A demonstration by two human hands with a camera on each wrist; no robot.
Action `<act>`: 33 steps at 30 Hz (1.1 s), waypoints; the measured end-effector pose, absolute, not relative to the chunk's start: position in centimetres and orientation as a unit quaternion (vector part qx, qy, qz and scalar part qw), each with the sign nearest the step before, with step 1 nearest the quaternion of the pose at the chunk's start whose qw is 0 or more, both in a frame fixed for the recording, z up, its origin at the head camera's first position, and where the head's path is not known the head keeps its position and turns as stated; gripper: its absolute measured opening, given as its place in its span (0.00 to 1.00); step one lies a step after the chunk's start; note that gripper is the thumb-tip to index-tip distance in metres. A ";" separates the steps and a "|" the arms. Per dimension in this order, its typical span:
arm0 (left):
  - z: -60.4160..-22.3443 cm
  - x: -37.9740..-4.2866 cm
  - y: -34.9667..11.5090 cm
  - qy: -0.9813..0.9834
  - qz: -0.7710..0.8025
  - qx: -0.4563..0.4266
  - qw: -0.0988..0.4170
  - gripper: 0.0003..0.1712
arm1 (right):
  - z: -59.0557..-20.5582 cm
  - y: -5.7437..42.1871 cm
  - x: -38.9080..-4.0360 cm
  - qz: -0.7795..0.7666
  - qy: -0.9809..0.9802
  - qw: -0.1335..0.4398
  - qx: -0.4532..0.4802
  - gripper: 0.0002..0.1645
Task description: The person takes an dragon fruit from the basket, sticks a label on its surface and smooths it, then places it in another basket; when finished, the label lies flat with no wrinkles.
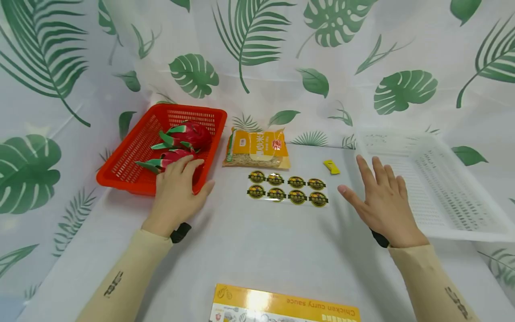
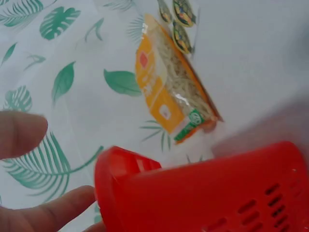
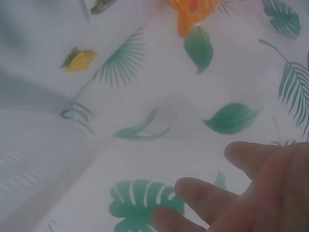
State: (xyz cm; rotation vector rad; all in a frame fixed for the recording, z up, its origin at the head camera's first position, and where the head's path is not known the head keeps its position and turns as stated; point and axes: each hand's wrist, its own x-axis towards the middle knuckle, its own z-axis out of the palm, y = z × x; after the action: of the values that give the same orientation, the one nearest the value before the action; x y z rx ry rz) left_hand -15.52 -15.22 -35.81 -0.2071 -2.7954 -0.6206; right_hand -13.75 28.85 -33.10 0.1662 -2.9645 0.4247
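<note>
My left hand point(image 1: 177, 197) hovers over the near right side of a red plastic basket point(image 1: 220, 134), its thumb spread from bent, loose fingers. Two dragon fruits lie in that basket: a rear one point(image 1: 196, 134) and a front one point(image 1: 177, 155), partly hidden behind the fingers. Whether the fingertips touch the front fruit cannot be told. In the left wrist view, fingers point(image 2: 58, 210) show beside the basket wall point(image 2: 203, 193). My right hand point(image 1: 384, 205), fingers spread and holding nothing, is above the table by the left edge of a white plastic basket point(image 1: 426, 188).
A yellow bag of noodles point(image 1: 257, 150) lies at the back, right of the red basket. In front of it is a clear sheet of round stickers point(image 1: 286, 182), with a small yellow packet point(image 1: 331, 167) to the right. A "Chicken curry sauce" box point(image 1: 281, 304) lies at the near edge.
</note>
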 end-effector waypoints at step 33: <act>-40.1 -13.0 -23.6 -0.884 -0.459 0.082 -0.030 0.39 | -32.7 16.5 -21.3 0.206 -0.942 0.004 0.263 0.43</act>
State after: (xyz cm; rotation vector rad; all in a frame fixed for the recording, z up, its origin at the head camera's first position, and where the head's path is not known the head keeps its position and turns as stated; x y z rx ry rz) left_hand -13.02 -23.59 -40.07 0.2641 -2.8312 -1.4713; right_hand -21.26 16.51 -32.67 0.8253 -2.9525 0.6446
